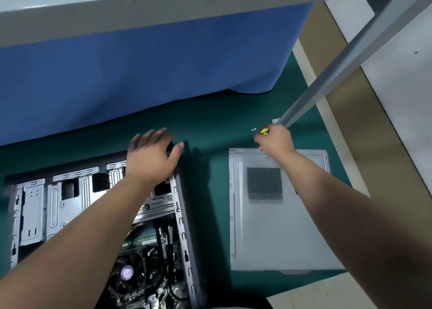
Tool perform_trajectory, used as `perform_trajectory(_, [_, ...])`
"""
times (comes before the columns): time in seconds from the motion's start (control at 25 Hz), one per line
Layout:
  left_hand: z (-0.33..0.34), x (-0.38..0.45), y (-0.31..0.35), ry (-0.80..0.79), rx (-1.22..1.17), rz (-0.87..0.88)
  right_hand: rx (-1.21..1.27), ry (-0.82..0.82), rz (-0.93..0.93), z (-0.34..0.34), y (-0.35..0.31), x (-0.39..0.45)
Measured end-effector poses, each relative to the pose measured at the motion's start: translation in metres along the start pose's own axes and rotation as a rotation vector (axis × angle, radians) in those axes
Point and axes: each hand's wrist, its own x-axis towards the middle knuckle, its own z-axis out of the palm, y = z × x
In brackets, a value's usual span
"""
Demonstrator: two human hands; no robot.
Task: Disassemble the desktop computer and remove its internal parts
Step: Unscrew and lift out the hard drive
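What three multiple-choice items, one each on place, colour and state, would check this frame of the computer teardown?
1. Where does the removed side panel lie?
A. On the mat, right of the case
B. Inside the case
C. On the blue cloth

2. What colour is the mat?
A. Red
B. Green
C. White

3. How is the right hand?
A. Flat and open
B. Resting on the fan
C. Gripping a yellow-handled tool

Answers: 1 A, the panel lies flat beside the open case; 2 B, the work surface is dark green; 3 C, the yellow-handled tool shows above the curled fingers.
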Motion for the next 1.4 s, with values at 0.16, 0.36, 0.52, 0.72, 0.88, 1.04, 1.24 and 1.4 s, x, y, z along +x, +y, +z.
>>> perform_trajectory(0.16, [0.018, -0.002, -0.005, 0.198, 0.035, 0.030, -0.137, 0.035, 0.068, 0.024, -0.001, 0.039])
perform_trajectory(0.36, [0.025, 0.002, -0.010, 0.275, 0.067, 0.055, -0.281, 0.095, 0.144, 0.048, 0.009, 0.066])
perform_trajectory(0.52, [0.026, 0.003, -0.009, 0.303, 0.061, 0.068, -0.200, 0.175, 0.211, 0.055, 0.016, 0.069])
perform_trajectory(0.72, [0.023, 0.003, -0.008, 0.195, 0.096, 0.044, -0.043, 0.168, 0.143, 0.034, 0.008, 0.043])
perform_trajectory(0.88, [0.005, 0.002, -0.007, -0.055, -0.034, 0.040, 0.419, 0.004, 0.142, 0.017, -0.033, -0.014])
perform_trajectory(1.04, [-0.005, -0.050, 0.022, -0.025, -0.359, 0.117, 1.170, -0.212, 0.143, 0.010, -0.086, -0.083])
perform_trajectory(1.24, [-0.002, -0.133, 0.035, -0.024, -0.612, 0.112, 1.285, -0.272, -0.036, 0.019, -0.120, -0.154])
perform_trajectory(1.4, [-0.006, -0.153, -0.002, 0.111, -0.441, 0.187, 0.597, -0.222, -0.212, 0.038, -0.111, -0.198])
